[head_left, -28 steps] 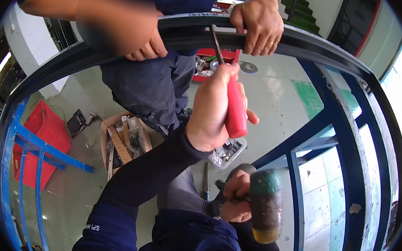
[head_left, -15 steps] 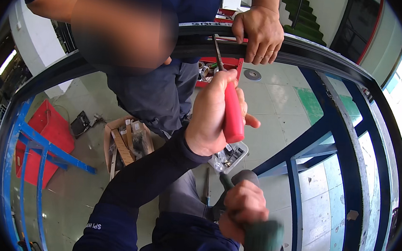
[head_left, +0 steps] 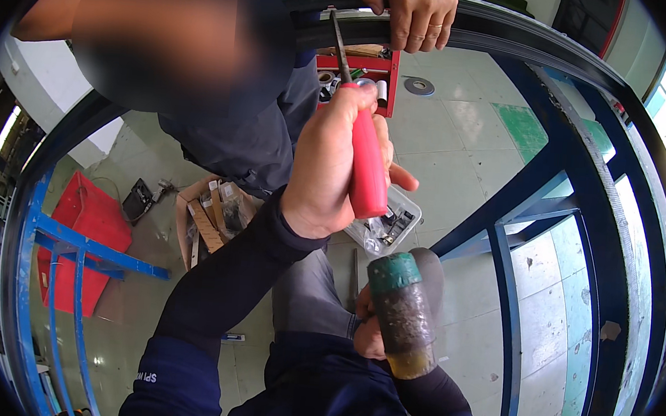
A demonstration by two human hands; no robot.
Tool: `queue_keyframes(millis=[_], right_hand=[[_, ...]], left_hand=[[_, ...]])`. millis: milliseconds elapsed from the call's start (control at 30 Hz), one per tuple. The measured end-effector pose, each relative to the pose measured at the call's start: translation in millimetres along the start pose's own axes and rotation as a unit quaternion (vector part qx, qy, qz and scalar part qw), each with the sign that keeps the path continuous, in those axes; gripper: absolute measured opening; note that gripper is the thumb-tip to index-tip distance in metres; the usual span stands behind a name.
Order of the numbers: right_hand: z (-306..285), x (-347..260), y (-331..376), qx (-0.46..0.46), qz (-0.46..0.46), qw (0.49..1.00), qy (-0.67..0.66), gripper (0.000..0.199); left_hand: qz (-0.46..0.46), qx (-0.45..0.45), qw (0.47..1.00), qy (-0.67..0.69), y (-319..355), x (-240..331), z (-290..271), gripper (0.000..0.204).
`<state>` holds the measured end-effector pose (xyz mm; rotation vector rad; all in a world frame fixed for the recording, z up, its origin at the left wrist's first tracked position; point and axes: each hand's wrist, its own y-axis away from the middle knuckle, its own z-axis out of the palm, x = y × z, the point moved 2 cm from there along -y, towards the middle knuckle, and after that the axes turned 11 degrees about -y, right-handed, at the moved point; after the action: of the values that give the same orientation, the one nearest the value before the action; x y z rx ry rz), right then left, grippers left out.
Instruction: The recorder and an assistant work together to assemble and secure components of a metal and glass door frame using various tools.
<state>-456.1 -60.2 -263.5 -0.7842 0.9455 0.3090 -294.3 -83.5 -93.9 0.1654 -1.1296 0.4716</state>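
My left hand (head_left: 322, 168) is wrapped round the red handle of a screwdriver (head_left: 370, 168), whose metal shaft points away from me. Its tip meets the black frame profile (head_left: 510, 44) at the far side, by a groove; whether it sits inside cannot be told. In my right hand (head_left: 370, 338), low and partly hidden behind the tool's head, is a mallet (head_left: 407, 315) with a green face and a yellowish opposite end. The mallet head is raised toward me, apart from the screwdriver handle. A co-worker's hand (head_left: 417, 11) rests over the profile right of the tip.
A co-worker stands across the frame. Blue metal stands (head_left: 509, 300) flank me. On the floor are a red bin (head_left: 85, 228), a cardboard box (head_left: 193, 197), a clear tray of small parts (head_left: 407, 214), a red toolbox (head_left: 392, 80) and a tape roll (head_left: 418, 86).
The mallet, blurred before, has swung round so its head now shows up and to the left of where it was. My left hand keeps the screwdriver at the profile; the view has shifted slightly.
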Motion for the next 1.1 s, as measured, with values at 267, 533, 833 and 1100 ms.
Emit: queue_keyframes(millis=[267,533,833,1100], right_hand=[[31,-51,-38,-0.075,-0.181,0.966,0.167,0.024],[23,-11,-49,-0.071,-0.133,0.986,0.071,0.032],[10,25,-41,-0.118,-0.003,0.959,0.256,0.033],[10,-5,-26,-0.148,-0.07,0.986,0.014,0.02]], left_hand=[[0.023,0.011,1.0,0.003,-6,5,-8,0.036],[0.019,-0.016,0.999,0.04,-4,8,-18,0.029],[0.045,0.055,0.996,0.055,-22,18,-36,0.024],[-0.015,-0.031,0.998,0.051,1,10,-20,0.025]])
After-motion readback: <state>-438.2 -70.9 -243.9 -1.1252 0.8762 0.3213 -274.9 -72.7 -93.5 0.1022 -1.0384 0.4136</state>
